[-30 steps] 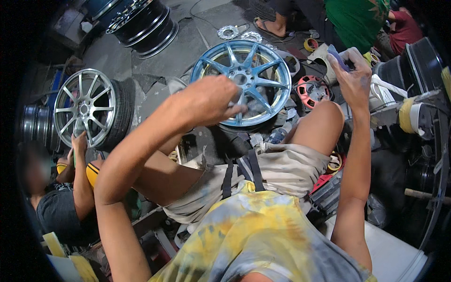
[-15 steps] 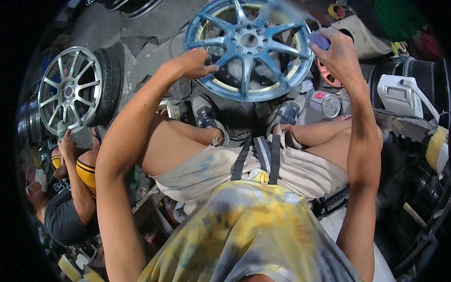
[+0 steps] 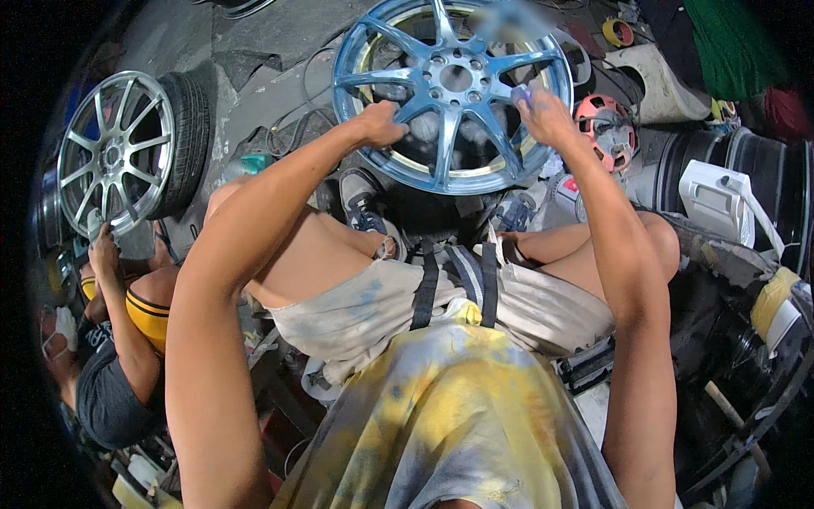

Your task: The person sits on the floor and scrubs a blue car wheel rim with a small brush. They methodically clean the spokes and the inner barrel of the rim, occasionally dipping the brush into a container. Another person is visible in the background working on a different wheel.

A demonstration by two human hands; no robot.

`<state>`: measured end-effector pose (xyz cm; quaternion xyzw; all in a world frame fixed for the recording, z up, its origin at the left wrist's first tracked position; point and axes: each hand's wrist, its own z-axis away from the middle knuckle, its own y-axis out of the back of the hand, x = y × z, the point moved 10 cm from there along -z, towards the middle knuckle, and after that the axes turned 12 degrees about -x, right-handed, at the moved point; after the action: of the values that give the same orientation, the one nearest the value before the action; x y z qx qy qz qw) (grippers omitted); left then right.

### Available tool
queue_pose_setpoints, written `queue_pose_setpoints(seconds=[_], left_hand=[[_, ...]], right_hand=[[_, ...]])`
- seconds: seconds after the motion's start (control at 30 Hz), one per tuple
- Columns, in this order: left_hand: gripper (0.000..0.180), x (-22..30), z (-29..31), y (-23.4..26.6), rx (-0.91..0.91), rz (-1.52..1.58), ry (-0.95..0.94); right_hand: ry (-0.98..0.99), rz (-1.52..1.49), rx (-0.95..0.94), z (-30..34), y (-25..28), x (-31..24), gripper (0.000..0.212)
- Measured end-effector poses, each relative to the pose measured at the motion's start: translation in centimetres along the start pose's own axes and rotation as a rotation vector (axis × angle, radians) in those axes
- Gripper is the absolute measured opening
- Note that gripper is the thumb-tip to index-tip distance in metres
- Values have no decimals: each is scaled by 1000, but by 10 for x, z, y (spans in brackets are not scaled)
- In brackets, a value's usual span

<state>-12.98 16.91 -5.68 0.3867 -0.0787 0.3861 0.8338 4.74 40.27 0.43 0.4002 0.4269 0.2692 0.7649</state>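
A blue wheel rim (image 3: 454, 161) with several spokes and bare, pale patches lies in front of me, above my feet. At its left side, my left hand (image 3: 381, 125) is closed on a spoke near the outer ring; part of its fingers is hidden. On the right, my right hand (image 3: 544, 116) grips a small purple pad (image 3: 520, 95), which is against a right-hand spoke. The pad is mostly covered by the fingers.
To the left, another person (image 3: 114, 373) holds something small against a silver wheel rim (image 3: 113, 157), beside a black tire (image 3: 186, 140). At right are a pink-red slotted object (image 3: 606, 127), a can (image 3: 566, 197), a white plastic device (image 3: 716, 204) and dark wheel barrels (image 3: 670, 174).
My right hand has moved with the purple pad from the rim's outer right edge inward and down onto a spoke. My left hand has shifted slightly right and its fingers are more curled.
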Motion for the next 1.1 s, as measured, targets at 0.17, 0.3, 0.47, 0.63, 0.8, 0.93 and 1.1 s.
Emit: queue_pose_setpoints(seconds=[0.17, 0.3, 0.47, 0.63, 0.8, 0.93, 1.1], left_hand=[[66, 4, -20, 20, 22, -82, 65], [66, 13, 0, 79, 138, -218, 143], [29, 21, 8, 140, 422, -431, 35], [59, 72, 5, 68, 343, -498, -231], [84, 107, 34, -12, 236, -722, -342], [98, 128, 59, -35, 247, -786, -402], [95, 155, 114, -105, 89, -735, -686]], right_hand=[[-1, -67, -26, -2, -5, -2, 35], [-29, -79, -127, 19, -18, -23, 40], [66, -272, -526, 63, -57, -92, 53], [172, -92, 141, 55, 62, -65, 28], [50, -132, 264, 79, 114, -67, 28], [111, -106, 273, 82, 107, -79, 28], [144, -145, 218, 79, 85, -70, 25]])
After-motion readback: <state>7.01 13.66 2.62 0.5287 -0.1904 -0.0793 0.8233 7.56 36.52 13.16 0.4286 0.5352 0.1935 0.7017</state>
